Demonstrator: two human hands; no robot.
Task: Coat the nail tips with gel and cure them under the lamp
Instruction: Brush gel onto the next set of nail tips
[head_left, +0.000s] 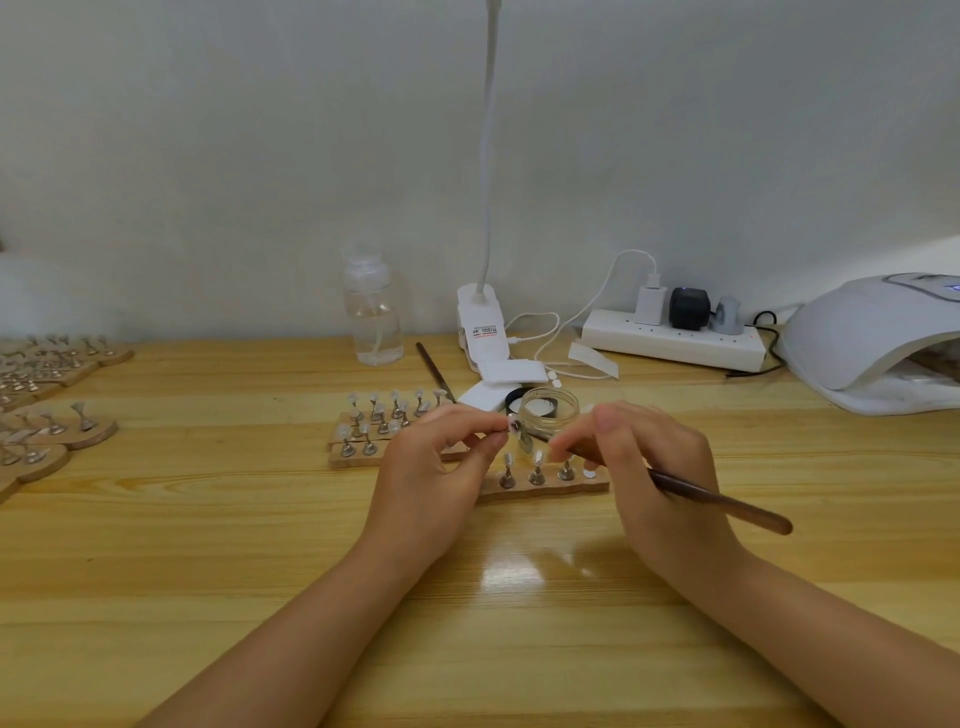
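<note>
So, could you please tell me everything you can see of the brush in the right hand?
The brush is a slim, dark brown stick, apparently wood, with a rounded back end. It lies tilted, the back end pointing right and towards the person, the front end reaching left towards the small piece pinched in the left hand. The right hand holds it like a pen; its fingers hide the middle, and the bristles are too small to make out.

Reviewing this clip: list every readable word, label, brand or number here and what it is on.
No text can be read.
Label on the white clip lamp base: red and dark print, too blurred to read.
Curing lamp: lit blue display at the frame's right edge, no figures legible.
Power strip, pump bottle and gel jar: no print visible.
</note>
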